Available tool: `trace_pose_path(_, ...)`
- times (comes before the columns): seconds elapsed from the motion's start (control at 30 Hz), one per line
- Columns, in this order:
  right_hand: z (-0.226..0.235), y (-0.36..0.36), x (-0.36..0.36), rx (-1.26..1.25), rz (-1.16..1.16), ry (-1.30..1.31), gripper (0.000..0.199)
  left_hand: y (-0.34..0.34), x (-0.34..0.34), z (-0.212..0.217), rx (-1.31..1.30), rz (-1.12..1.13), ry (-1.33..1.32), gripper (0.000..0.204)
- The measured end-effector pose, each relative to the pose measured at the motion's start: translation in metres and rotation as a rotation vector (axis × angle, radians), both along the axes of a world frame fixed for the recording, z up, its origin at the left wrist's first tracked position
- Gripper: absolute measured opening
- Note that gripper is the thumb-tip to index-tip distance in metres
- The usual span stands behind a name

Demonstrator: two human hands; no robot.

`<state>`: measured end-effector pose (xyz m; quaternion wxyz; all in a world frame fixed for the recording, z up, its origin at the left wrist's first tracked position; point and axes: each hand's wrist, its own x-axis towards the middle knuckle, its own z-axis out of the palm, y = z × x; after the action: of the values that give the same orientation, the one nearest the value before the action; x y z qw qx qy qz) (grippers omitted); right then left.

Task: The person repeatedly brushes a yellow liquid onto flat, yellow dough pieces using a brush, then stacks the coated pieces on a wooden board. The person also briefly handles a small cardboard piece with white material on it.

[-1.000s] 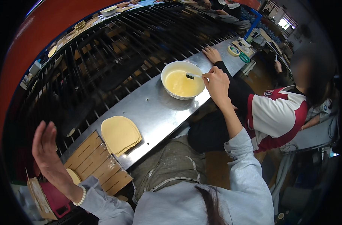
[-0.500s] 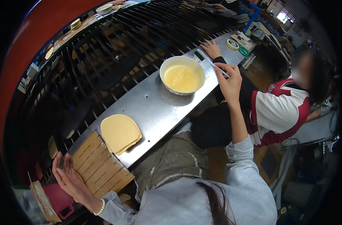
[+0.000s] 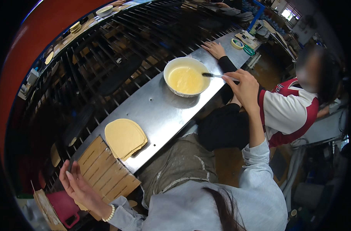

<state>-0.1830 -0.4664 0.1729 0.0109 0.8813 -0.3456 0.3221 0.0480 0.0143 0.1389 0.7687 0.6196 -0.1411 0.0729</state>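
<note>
At centre right, the right hand grips a brush over the bowl on the worktop. At lower left, the left hand, fingers open, rests at the wooden board.

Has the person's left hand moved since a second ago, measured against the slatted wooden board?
Yes. The left hand has dropped from raised and open, left of the slatted wooden board, to the board's near left edge.

bowl: 1 | brush: 1 | wooden board: 1 | tape rolls: 2
</note>
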Motion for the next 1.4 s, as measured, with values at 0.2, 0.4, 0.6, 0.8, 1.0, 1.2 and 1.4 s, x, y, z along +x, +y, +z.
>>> trace_pose_path(0.2, 0.013, -0.001, -0.01, -0.284, -0.082, -0.276, 0.015, 0.017, 0.005, -0.024, 0.002, 0.06, 0.046, 0.034)
trace_pose_path(0.4, 0.019, 0.009, 0.009, 0.221, 0.045, -0.487, 0.034, -0.008, -0.008, -0.024, 0.019, 0.103, 0.11, 0.033)
trace_pose_path(0.6, 0.005, 0.066, 0.063, 0.551, 0.52, -0.456, 0.028, -0.005, -0.012, -0.041, 0.29, 0.082, 0.148, 0.027)
trace_pose_path(0.8, -0.024, 0.174, 0.13, 0.321, 0.828, 0.069, 0.016, -0.006, -0.028, -0.069, 0.341, -0.107, 0.28, 0.021)
trace_pose_path(1.0, -0.056, 0.184, 0.2, 0.155, 0.898, 0.105, 0.021, -0.007, -0.036, -0.073, 0.398, -0.209, 0.275, 0.023)
trace_pose_path(1.2, -0.059, 0.179, 0.202, 0.049, 0.926, 0.111, 0.019, -0.003, -0.031, -0.087, 0.318, -0.225, 0.385, 0.027)
trace_pose_path(1.4, -0.038, 0.187, 0.191, 0.171, 1.144, 0.268, 0.021, 0.007, -0.024, -0.111, 0.233, -0.223, 0.428, 0.029)
